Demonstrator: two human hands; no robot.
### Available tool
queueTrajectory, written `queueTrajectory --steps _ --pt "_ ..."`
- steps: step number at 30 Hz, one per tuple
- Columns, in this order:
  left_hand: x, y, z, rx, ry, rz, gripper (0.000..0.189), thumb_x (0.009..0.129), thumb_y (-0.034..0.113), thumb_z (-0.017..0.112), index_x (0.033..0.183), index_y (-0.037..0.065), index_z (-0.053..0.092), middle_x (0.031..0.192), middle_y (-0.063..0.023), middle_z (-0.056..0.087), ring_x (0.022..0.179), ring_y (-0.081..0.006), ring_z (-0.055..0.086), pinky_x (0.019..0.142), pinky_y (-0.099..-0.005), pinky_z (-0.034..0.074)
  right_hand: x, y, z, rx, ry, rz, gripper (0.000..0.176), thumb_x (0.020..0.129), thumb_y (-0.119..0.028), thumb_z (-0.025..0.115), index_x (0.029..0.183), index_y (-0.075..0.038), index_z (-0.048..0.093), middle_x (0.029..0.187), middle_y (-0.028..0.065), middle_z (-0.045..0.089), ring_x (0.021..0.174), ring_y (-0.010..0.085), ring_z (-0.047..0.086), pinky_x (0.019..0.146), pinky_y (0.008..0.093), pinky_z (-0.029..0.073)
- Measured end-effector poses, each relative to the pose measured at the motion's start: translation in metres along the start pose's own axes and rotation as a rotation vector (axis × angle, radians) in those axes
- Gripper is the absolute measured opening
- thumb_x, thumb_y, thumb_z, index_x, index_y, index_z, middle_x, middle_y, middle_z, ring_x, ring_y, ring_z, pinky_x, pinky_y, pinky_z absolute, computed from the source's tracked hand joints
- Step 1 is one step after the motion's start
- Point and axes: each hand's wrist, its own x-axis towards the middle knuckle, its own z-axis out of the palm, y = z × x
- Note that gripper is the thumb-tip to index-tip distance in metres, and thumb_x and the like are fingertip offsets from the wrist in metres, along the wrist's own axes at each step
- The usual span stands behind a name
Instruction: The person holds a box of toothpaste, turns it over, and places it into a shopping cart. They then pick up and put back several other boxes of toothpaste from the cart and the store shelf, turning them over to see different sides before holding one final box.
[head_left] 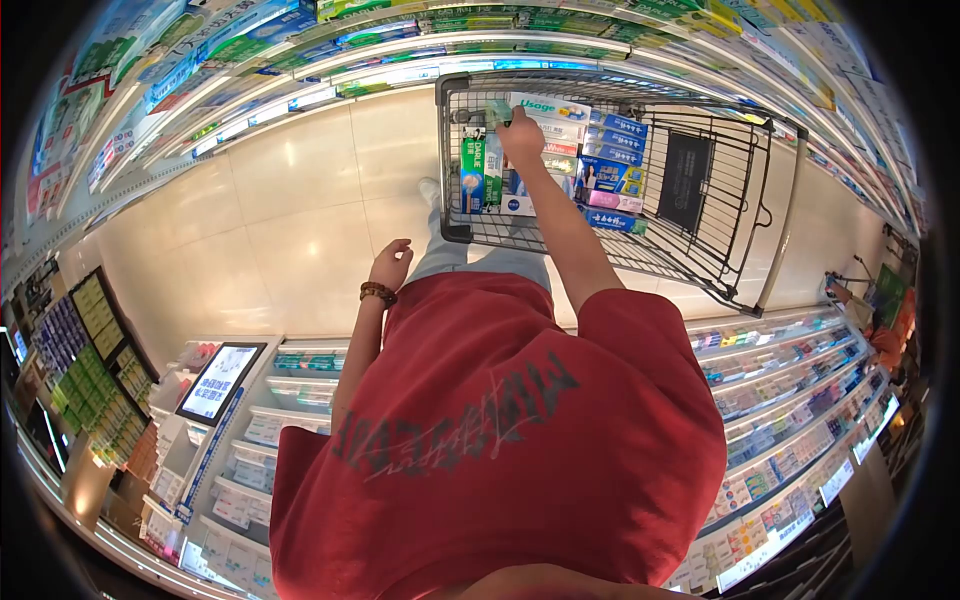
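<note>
My right hand (522, 138) reaches over the shopping cart (652, 262), its fingers closed on a small pale green packet (497, 112) above the cart's front left corner. Under and beside this hand lie a white "Usage" box (550, 106), green and blue DARLIE boxes (472, 172), several blue boxes (617, 138) and a pink box (608, 199). My left hand (392, 265), with a beaded bracelet on the wrist, hangs outside the cart at my side, its fingers loosely curled and apart, holding nothing.
Shelves of boxed goods (370, 62) run behind the cart. More shelves (780, 400) stand nearer me on the right, and a lit screen (221, 381) is mounted on a shelf unit at the left. Another person (888, 340) is at the far right edge.
</note>
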Motion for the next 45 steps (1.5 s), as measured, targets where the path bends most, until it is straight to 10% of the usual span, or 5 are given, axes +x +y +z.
queueTrajectory --steps 13,18,29,45 --pt "-0.007 -0.012 0.0 -0.027 0.015 -0.045 0.037 0.093 0.027 0.059 0.123 0.006 0.065 0.111 -0.016 0.071 0.103 -0.0303 0.068 0.088 -0.0378 0.054 -0.026 -0.044 -0.045 0.09 0.259 -0.38 0.052 0.077 -0.029 0.076 0.118 -0.001 0.06 0.085 0.0181 0.069 0.081 0.0342 0.066 0.07 0.0464 0.056" --pt "0.0 -0.012 -0.004 -0.013 0.02 -0.01 0.038 0.095 0.027 0.058 0.125 0.005 0.063 0.113 -0.0163 0.07 0.097 -0.0264 0.07 0.086 -0.036 0.055 -0.068 -0.039 -0.076 0.51 0.196 -0.028 0.061 0.079 -0.032 0.08 0.127 -0.005 0.054 0.083 0.0108 0.068 0.072 0.022 0.067 0.064 0.0349 0.052" --pt "-0.001 -0.025 -0.004 0.121 0.074 -0.005 0.036 0.092 0.027 0.058 0.121 0.006 0.066 0.109 -0.017 0.071 0.102 -0.0328 0.067 0.089 -0.0409 0.054 -0.097 0.044 -0.096 0.254 0.394 -0.012 0.054 0.082 -0.042 0.076 0.117 -0.002 0.066 0.089 0.022 0.069 0.081 0.0378 0.066 0.074 0.0453 0.052" --pt "-0.002 -0.043 0.005 0.275 0.034 0.025 0.038 0.091 0.027 0.058 0.121 0.005 0.065 0.111 -0.0199 0.069 0.107 -0.035 0.065 0.093 -0.0433 0.051 -0.154 0.044 -0.073 0.16 0.088 0.095 0.044 0.079 -0.037 0.076 0.102 -0.004 0.058 0.085 0.0191 0.066 0.08 0.038 0.066 0.068 0.0467 0.054"
